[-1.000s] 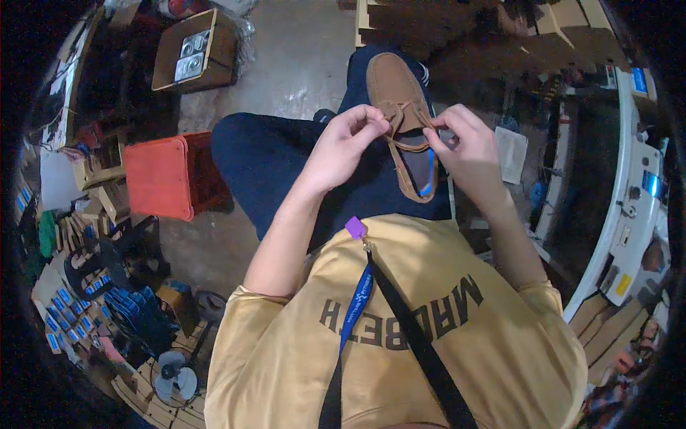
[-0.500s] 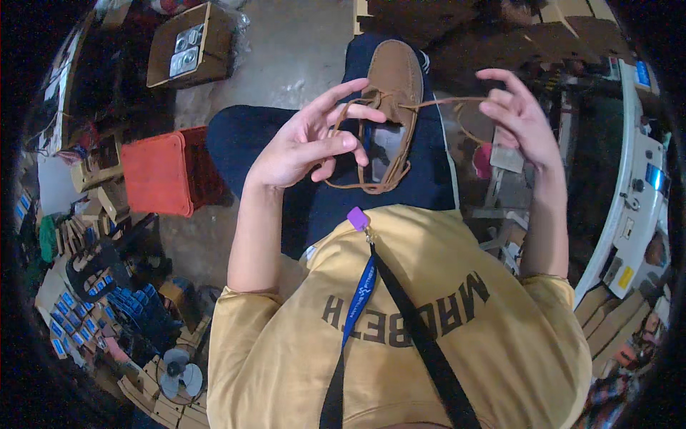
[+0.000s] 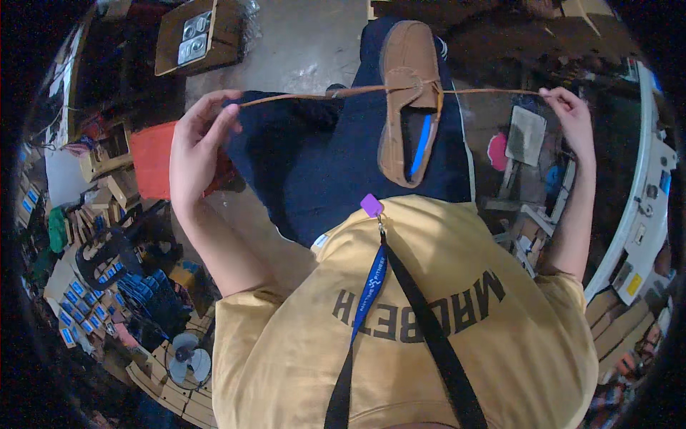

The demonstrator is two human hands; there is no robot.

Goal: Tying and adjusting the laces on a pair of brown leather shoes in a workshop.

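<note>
A brown moccasin shoe (image 3: 411,57) rests on my dark trouser leg, its toe pointing away from me. Inside the opening a blue strip shows. From its front, a thin brown shoelace (image 3: 300,95) stretches out to both sides, nearly straight. My left hand (image 3: 200,143) pinches one end between thumb and fingers, over by my left knee. Out to the right, past the leg, my right hand (image 3: 570,118) pinches the other end. Both hands are well apart from the shoe itself.
A red crate (image 3: 153,161) stands left of my knee. Farther off is a cardboard box (image 3: 214,36) with metallic items inside. At right stands a white sewing machine (image 3: 636,214); a fan (image 3: 187,361) is at lower left. A purple-tagged lanyard (image 3: 371,206) hangs before my shirt.
Both hands have moved outward, the left one farthest, pulling the loose, looped lace straight. The shoe has shifted slightly up and right in view, and its inside now shows a blue strip.
</note>
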